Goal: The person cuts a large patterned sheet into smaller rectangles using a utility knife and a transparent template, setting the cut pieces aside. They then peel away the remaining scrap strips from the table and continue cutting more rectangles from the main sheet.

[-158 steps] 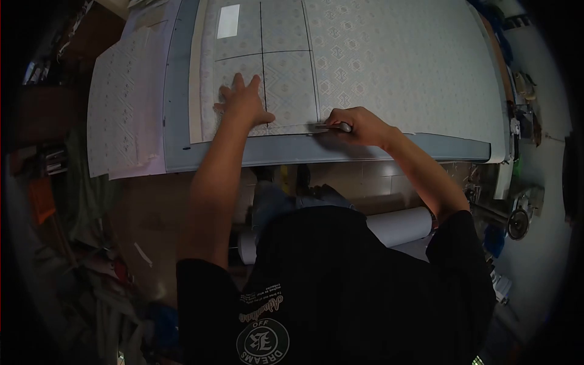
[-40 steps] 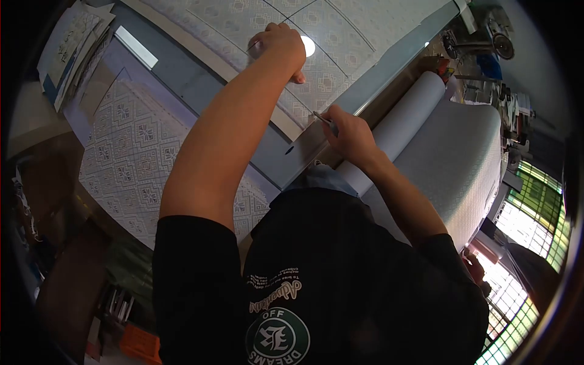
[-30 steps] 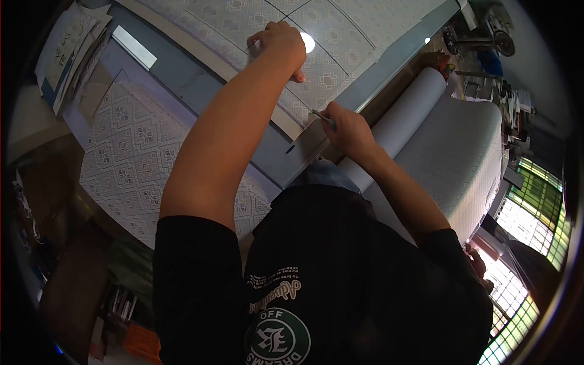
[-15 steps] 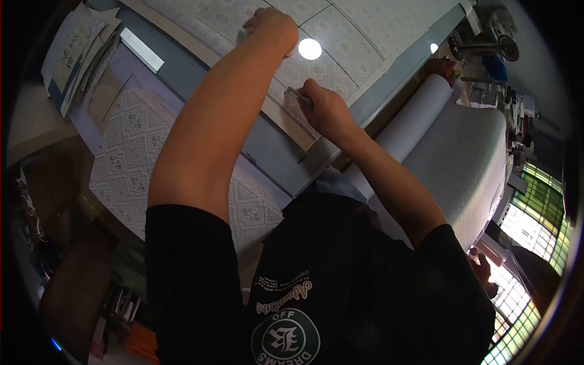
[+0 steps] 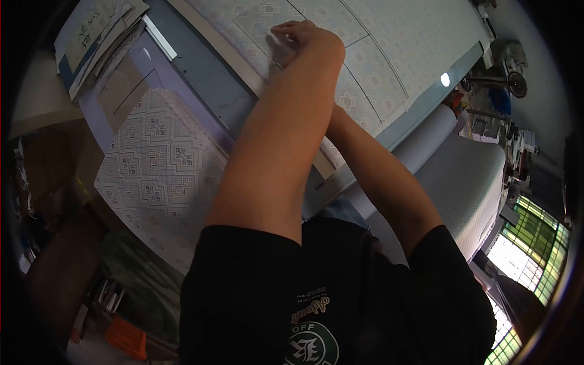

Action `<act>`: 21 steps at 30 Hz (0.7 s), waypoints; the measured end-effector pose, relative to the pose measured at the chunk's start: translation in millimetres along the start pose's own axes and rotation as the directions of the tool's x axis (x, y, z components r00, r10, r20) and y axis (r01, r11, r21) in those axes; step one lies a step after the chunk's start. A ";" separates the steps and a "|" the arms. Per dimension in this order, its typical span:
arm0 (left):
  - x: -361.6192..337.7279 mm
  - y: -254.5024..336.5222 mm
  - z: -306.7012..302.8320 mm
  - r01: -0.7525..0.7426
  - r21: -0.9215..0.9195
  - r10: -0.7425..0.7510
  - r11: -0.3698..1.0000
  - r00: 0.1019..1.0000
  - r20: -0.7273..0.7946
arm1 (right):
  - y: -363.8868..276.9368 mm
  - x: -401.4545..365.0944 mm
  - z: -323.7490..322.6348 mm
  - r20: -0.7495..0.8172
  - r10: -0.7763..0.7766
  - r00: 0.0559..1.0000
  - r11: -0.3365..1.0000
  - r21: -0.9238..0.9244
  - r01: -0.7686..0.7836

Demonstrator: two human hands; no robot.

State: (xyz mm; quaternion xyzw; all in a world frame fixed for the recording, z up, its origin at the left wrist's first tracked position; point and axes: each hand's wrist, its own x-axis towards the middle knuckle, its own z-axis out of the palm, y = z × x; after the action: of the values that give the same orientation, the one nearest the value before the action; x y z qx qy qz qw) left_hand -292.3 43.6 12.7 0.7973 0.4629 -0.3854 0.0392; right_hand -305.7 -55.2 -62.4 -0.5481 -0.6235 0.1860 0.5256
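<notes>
My left hand [image 5: 302, 39] is over the pale patterned fabric [image 5: 365, 70] near its left side, fingers stretched out and nothing visible in them. Dark straight lines cross this fabric. Under my left forearm lies the brown strip [image 5: 234, 64] along the fabric's edge. My right hand [image 5: 335, 120] reaches in behind the left forearm; only the wrist area shows, and its fingers and anything in them are hidden. Both hands are above the grey table [image 5: 210, 67].
Lace-patterned fabric [image 5: 161, 158] lies on a lower surface at left, below a stack of sample sheets [image 5: 100, 36]. A white bar [image 5: 159, 38] rests on the table's left border. Large fabric rolls [image 5: 450, 176] stand at right, and an orange crate [image 5: 126, 337] is at lower left.
My left arm has swung right across the view and now covers my right hand, which showed a small grey metal tool before. The view has also shifted.
</notes>
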 end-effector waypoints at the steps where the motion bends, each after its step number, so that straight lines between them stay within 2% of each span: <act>1: -5.2 -1.0 -1.4 0.009 -0.011 -0.009 1.000 1.000 0.003 | 4.3 1.3 -0.5 0.012 0.004 1.000 0.999 -0.041 -0.003; 3: -11.3 -1.7 -5.1 -0.096 0.006 0.096 0.995 0.995 -0.011 | -1.7 13.5 4.3 0.033 0.001 0.999 0.997 -0.076 0.001; 4: 0.3 5.0 -0.1 -0.088 0.000 0.088 0.996 0.996 -0.011 | -24.7 29.8 3.9 0.124 0.021 0.992 0.938 -0.347 0.024; 5: 18.9 17.3 12.0 -0.207 0.318 0.177 0.925 0.977 0.123 | -36.5 40.1 5.7 0.203 0.063 0.977 0.806 -0.587 0.070; 6: 30.9 23.7 17.9 -0.341 0.580 0.212 0.740 0.936 0.280 | -27.6 48.1 14.0 0.208 0.059 0.976 0.810 -0.582 0.075; 7: 13.8 15.5 9.3 -0.335 0.578 0.204 0.744 0.938 0.281 | -12.5 62.0 26.5 0.236 0.140 0.962 0.856 -0.516 0.002; 8: -7.4 11.5 0.1 -0.290 0.426 0.207 0.857 0.951 0.231 | 1.0 73.6 39.2 0.269 0.217 0.938 0.890 -0.449 -0.077; 9: -24.3 2.4 -9.7 -0.240 0.256 0.198 0.937 0.964 0.179 | 8.7 81.9 51.9 0.273 0.210 0.939 0.894 -0.442 -0.072; 10: -26.4 -5.1 -16.0 -0.231 0.256 0.188 0.939 0.965 0.180 | 13.0 89.3 64.6 0.198 0.136 0.971 0.922 -0.385 -0.051; 11: -28.2 -11.9 -20.6 -0.227 0.114 0.209 0.967 0.967 0.148 | 16.6 94.4 73.4 0.116 0.067 0.991 0.944 -0.328 -0.026; 12: -27.4 -15.1 -22.7 -0.224 -0.030 0.226 0.974 0.968 0.110 | 17.4 98.9 77.8 0.116 0.063 0.991 0.947 -0.322 -0.022; 13: -25.2 -15.6 -22.4 -0.218 -0.029 0.220 0.975 0.969 0.113 | 17.9 102.3 81.1 0.112 0.077 0.991 0.943 -0.332 -0.036; 15: -20.0 -13.7 -21.0 -0.154 -0.142 0.161 0.978 0.986 0.041 | 18.6 104.7 84.6 0.105 0.087 0.991 0.940 -0.337 -0.047; 21: 6.9 3.3 -7.6 -0.084 -0.070 0.085 0.994 0.996 0.002 | 21.0 104.9 87.0 0.092 0.134 0.987 0.954 -0.280 -0.103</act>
State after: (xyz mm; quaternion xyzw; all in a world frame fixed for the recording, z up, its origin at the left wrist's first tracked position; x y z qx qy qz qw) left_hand -283.5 49.9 12.6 0.8134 0.4418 -0.3688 0.0846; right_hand -354.1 74.0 -64.9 -0.6410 -0.6373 0.1590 0.3971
